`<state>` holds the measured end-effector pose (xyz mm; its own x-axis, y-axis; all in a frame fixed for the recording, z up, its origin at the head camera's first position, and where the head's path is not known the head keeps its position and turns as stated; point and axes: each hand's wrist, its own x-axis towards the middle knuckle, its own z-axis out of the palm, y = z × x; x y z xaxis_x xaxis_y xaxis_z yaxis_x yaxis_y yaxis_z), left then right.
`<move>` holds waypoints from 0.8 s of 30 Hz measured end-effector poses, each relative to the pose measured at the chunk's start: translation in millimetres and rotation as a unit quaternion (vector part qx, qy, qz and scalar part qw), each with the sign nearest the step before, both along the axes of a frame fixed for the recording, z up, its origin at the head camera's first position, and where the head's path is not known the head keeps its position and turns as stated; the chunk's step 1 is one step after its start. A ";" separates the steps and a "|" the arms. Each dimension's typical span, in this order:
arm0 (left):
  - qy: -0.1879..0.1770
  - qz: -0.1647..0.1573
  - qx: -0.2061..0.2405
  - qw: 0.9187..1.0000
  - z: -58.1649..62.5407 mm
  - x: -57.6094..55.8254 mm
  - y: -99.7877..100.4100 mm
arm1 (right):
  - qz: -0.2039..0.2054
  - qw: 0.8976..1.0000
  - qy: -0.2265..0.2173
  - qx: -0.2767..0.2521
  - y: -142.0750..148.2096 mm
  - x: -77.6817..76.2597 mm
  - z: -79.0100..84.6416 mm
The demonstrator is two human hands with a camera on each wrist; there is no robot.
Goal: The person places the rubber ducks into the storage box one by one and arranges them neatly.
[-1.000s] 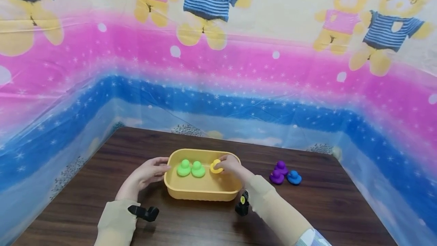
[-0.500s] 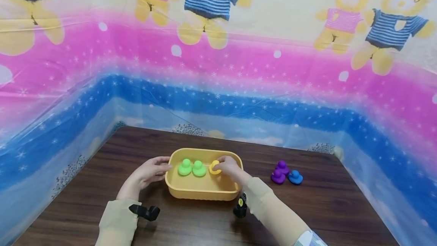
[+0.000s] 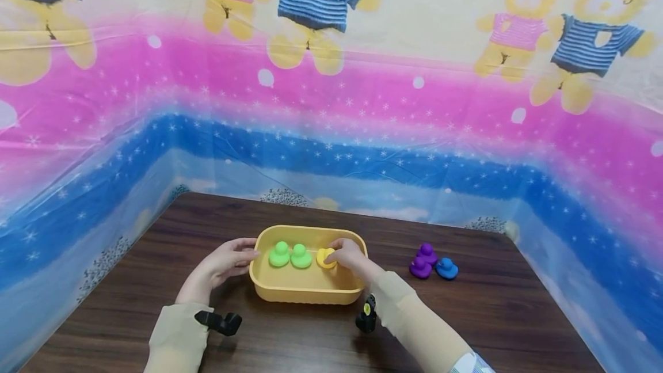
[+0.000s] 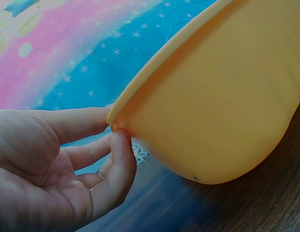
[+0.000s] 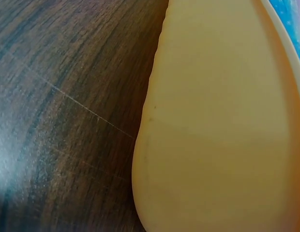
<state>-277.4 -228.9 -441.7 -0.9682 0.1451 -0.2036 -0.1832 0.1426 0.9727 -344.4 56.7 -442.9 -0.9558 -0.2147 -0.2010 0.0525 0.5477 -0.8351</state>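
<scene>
Inside the yellow tub (image 3: 305,297), right of centre, the yellow duck (image 3: 322,257) is sitting just right of two green ducks (image 3: 290,259). Fingers are covering its right side, so we're not getting its beak direction or a clear long axis. The tub is sitting upright, its long axis running left to right across the desk (image 3: 290,344).

Relative to the right grip (image 3: 349,253), the duck is lying at the fingertips, on the left of the hand. That grip is reaching in over the tub's right side, fingers clamping on the duck; we're relying on the head view, since the right wrist view is showing mostly tub wall and desk.

Left grip (image 3: 223,261) is pinching the tub rim at the left end, well apart from the duck. Right of the tub, two purple ducks (image 3: 420,269) and a blue duck (image 3: 446,268) are clustering on the desk.
</scene>
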 end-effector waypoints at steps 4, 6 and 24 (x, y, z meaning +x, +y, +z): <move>0.000 -0.002 -0.001 1.000 0.4 -0.3 -0.6 | -0.001 1.000 0.008 0.008 1.4 -0.6 -0.1; -0.001 -0.002 -0.002 1.000 0.2 -0.5 -1.0 | -0.001 1.000 0.017 0.015 2.4 -0.1 1.1; 0.001 -0.007 -0.004 1.000 -0.9 -1.7 -0.5 | 0.035 0.979 0.200 0.026 33.5 22.2 42.6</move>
